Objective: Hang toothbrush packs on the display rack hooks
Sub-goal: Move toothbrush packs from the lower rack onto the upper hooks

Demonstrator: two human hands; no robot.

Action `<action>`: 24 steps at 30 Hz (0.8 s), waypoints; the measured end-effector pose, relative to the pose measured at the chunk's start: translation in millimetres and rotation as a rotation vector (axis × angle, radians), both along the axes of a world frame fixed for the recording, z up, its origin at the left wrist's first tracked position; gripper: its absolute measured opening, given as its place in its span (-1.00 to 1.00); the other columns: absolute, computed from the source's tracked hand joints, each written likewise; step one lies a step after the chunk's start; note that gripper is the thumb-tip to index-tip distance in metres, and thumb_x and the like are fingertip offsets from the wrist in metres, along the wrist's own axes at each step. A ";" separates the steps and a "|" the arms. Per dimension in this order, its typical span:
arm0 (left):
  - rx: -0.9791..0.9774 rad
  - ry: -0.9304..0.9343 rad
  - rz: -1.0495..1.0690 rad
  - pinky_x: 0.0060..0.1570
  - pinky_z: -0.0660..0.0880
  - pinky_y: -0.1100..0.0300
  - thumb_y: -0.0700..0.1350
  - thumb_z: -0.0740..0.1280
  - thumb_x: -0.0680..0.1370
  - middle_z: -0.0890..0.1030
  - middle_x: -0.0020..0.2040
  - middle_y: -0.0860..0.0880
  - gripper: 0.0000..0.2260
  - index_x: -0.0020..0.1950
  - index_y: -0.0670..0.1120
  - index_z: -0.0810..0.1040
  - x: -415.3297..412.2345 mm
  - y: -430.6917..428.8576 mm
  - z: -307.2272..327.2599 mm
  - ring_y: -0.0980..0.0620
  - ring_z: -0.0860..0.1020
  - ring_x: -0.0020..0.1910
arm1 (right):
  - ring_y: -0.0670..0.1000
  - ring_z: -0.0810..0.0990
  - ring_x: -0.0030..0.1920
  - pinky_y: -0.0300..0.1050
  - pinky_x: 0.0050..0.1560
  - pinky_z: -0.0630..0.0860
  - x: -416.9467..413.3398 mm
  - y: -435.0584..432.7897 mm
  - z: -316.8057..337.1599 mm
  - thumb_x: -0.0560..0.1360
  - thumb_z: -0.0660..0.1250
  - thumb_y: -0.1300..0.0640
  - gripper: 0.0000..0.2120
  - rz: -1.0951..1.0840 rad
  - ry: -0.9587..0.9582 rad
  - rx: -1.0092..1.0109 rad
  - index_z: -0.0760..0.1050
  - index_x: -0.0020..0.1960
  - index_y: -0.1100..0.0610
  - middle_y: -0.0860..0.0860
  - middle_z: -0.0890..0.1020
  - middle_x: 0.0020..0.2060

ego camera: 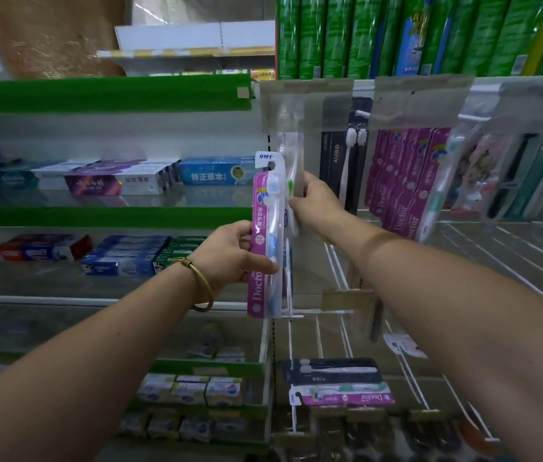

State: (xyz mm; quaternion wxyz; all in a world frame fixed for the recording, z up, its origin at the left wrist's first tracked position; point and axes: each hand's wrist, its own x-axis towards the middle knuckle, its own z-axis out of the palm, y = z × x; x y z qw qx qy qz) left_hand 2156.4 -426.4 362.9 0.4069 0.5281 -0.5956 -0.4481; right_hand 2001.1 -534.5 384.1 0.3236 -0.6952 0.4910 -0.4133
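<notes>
- My left hand [233, 251] is curled round the pink toothbrush pack [261, 251], fingers across its front and thumb on its left edge. I hold it upright, with the white hang tab at the top.
- That pack has a blue and white brush behind clear plastic and "Doctor" printed down its lower part. It is in the air in front of the rack, not on any hook.
- A brass-coloured bangle [200, 285] sits on my left wrist.
- My right hand [316, 201] pinches the clear toothbrush pack [291, 185] just to the right of the pink one, thumb in front and fingers behind. A green and white brush shows inside it.
- The top of the clear pack runs up behind a cloudy price-tag flap [300, 105], so I cannot tell whether it sits on a hook.
- Further right, a black AUBO pack [335, 161] and a row of pink Doctor packs [403, 181] hang from the white wire rack [503, 248].
- Lower on the rack, a dark AUBO pack [333, 370] and a pink pack [346, 398] lie sideways across the prongs.
- To the left, green-edged shelves carry toothpaste boxes [213, 171].
- Tall green boxes [336, 35] stand in a row on the top shelf above the rack.
</notes>
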 end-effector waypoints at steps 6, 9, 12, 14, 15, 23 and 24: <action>-0.014 -0.013 0.008 -0.02 0.62 0.01 -0.36 0.48 0.41 0.70 -0.05 -0.08 -0.58 0.20 -0.08 0.50 3.1 14.3 7.0 -0.05 0.69 -0.01 | 0.08 0.52 0.13 -0.13 0.04 0.40 -5.0 17.6 3.3 0.64 0.22 0.14 -0.64 -0.097 0.107 0.014 0.32 0.40 0.20 0.10 0.53 0.18; -0.024 -0.006 0.005 -0.02 0.61 0.00 -0.38 0.47 0.41 0.71 -0.10 -0.06 -0.60 0.18 -0.09 0.51 2.5 22.2 9.0 -0.05 0.70 -0.03 | 0.06 0.47 0.21 -0.14 0.13 0.35 -12.4 34.6 3.4 0.66 0.20 0.09 -0.53 -0.067 0.094 0.034 0.22 0.51 0.22 0.10 0.47 0.31; -0.025 0.004 -0.009 -0.03 0.62 0.00 -0.39 0.47 0.41 0.72 -0.11 -0.07 -0.61 0.16 -0.09 0.52 -1.9 32.4 10.2 -0.06 0.70 -0.05 | -0.01 0.45 0.11 -0.10 0.19 0.41 -15.3 55.6 0.9 0.66 0.20 0.05 -0.55 -0.025 0.051 0.058 0.27 0.50 0.16 0.02 0.47 0.19; -0.027 0.003 -0.022 -0.01 0.62 -0.02 -0.39 0.47 0.41 0.71 -0.06 -0.12 -0.60 0.17 -0.11 0.52 -6.1 40.1 10.8 -0.11 0.70 -0.01 | 0.04 0.52 0.20 0.06 0.29 0.50 -16.2 67.5 -2.9 0.65 0.22 -0.01 -0.51 -0.010 -0.007 0.088 0.26 0.52 0.12 0.04 0.48 0.30; -0.026 0.004 -0.026 0.01 0.62 -0.04 -0.40 0.47 0.40 0.71 -0.03 -0.14 -0.59 0.18 -0.12 0.52 -8.0 44.0 10.7 -0.13 0.69 0.01 | 0.07 0.55 0.21 0.10 0.24 0.55 -17.2 75.2 -3.9 0.64 0.22 -0.04 -0.51 -0.010 -0.042 0.115 0.27 0.52 0.09 0.04 0.49 0.31; -0.039 -0.008 -0.056 0.12 0.60 -0.16 -0.37 0.49 0.40 0.69 0.06 -0.15 -0.52 0.27 -0.11 0.49 -17.8 85.4 10.4 -0.11 0.68 0.06 | 0.18 0.65 0.04 0.10 -0.06 0.68 -30.3 151.6 -7.4 0.65 0.15 -0.15 -0.59 0.080 -0.296 0.281 0.46 0.27 0.15 0.22 0.57 0.18; -0.044 -0.004 -0.055 0.13 0.59 -0.16 -0.36 0.50 0.40 0.69 0.06 -0.15 -0.53 0.25 -0.10 0.50 -19.2 90.8 10.1 -0.11 0.68 0.06 | 0.20 0.65 0.06 0.10 -0.06 0.68 -32.1 161.8 -9.5 0.65 0.15 -0.15 -0.58 0.090 -0.307 0.291 0.48 0.25 0.17 0.24 0.57 0.18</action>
